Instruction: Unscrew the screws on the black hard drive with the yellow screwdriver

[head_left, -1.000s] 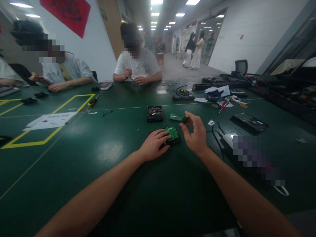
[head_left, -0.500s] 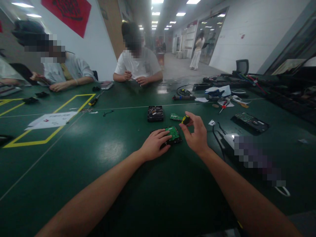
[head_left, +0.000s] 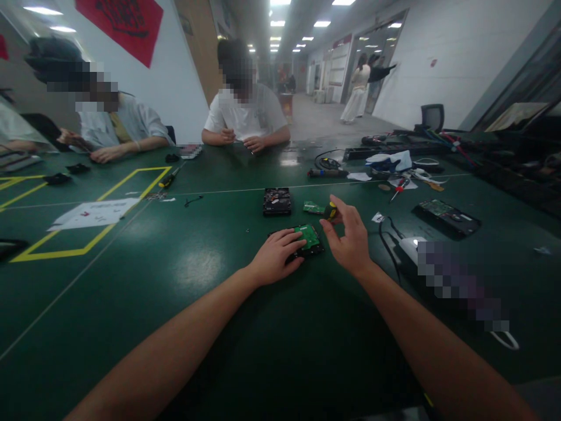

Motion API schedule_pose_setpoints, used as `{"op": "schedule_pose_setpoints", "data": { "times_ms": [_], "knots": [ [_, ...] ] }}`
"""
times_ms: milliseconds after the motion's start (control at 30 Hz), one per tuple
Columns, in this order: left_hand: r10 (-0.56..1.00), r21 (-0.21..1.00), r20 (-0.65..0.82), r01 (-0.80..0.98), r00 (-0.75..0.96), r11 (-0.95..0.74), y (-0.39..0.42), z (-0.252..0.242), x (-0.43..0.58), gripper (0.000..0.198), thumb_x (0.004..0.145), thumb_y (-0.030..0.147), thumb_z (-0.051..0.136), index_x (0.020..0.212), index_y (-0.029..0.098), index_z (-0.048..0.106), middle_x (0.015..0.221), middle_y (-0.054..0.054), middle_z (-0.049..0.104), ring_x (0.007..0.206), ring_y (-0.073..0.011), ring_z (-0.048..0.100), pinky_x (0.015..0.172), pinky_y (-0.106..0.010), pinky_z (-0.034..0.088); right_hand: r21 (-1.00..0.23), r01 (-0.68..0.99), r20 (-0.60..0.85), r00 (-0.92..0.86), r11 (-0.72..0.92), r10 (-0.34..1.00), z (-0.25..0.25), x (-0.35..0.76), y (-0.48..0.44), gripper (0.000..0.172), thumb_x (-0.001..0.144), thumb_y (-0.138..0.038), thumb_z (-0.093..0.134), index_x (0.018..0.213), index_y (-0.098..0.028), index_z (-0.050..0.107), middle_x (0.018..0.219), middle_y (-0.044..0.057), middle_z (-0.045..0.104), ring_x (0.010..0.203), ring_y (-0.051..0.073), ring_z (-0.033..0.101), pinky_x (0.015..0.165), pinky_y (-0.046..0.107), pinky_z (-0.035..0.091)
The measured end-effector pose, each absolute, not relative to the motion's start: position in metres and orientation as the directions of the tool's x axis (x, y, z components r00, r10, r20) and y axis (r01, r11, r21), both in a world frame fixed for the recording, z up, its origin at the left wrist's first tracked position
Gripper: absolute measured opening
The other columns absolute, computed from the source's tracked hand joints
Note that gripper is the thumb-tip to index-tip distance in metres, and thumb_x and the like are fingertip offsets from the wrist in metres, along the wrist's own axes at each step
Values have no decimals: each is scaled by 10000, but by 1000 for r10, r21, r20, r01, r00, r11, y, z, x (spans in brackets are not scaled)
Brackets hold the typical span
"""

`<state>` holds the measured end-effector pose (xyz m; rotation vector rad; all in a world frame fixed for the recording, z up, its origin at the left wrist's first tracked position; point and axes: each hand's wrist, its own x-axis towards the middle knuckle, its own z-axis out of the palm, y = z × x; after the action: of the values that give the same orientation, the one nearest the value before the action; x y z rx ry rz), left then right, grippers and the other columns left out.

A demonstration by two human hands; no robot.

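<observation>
Right hand (head_left: 349,242) clamped on the screwdriver (head_left: 330,210) by its handle; left hand (head_left: 276,255), fingers apart, bears on the hard drive (head_left: 314,251), well in from the table's (head_left: 114,310) far edge. Looks dense, stiff (that bare circuit board (head_left: 311,234), probably fragile), so the side rims should hold best.

A broad table (head_left: 109,292) with a smooth, dark green top carries a black, rectangular hard drive topped by a bright green circuit board (head_left: 311,235). Just behind that hard drive lie a black, boxy second drive (head_left: 277,202) and a small, flat green board (head_left: 312,207). Well to its left, a white paper sheet (head_left: 94,214) overlaps straight yellow lines (head_left: 52,256); to its right lies a black, oblong third drive (head_left: 458,221).
</observation>
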<state>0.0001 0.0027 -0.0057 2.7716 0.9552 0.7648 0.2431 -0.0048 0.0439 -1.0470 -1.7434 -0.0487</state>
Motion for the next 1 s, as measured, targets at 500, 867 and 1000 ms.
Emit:
{"op": "schedule_pose_setpoints", "data": {
  "times_ms": [500, 867, 1000],
  "knots": [
    [597, 257, 436, 543, 674, -800, 1, -4, 1, 464, 996, 350, 667, 1442, 232, 616, 1511, -114, 614, 1470, -346, 499, 1193, -607, 454, -441, 637, 793, -53, 632, 607, 43, 243, -4, 534, 1000, -292, 629, 1520, -316, 509, 1278, 100, 674, 1026, 260, 698, 891, 484, 639],
    [599, 276, 436, 534, 672, -799, 3, -6, 1, 469, 991, 356, 670, 1446, 255, 616, 1505, -119, 617, 1473, -351, 496, 1187, -628, 450, -475, 613, 770, -59, 632, 636, 39, 243, -2, 567, 1030, -276, 584, 1577, -338, 446, 1346, 94, 687, 1071, 269, 713, 960, 521, 631],
    [599, 270, 437, 537, 671, -799, 3, -6, 1, 471, 989, 353, 674, 1446, 255, 616, 1503, -114, 620, 1476, -351, 494, 1190, -629, 448, -453, 640, 791, -32, 620, 611, 41, 244, -4, 555, 991, -305, 665, 1518, -339, 497, 1289, 95, 673, 996, 260, 701, 862, 491, 650]
  ]
}}
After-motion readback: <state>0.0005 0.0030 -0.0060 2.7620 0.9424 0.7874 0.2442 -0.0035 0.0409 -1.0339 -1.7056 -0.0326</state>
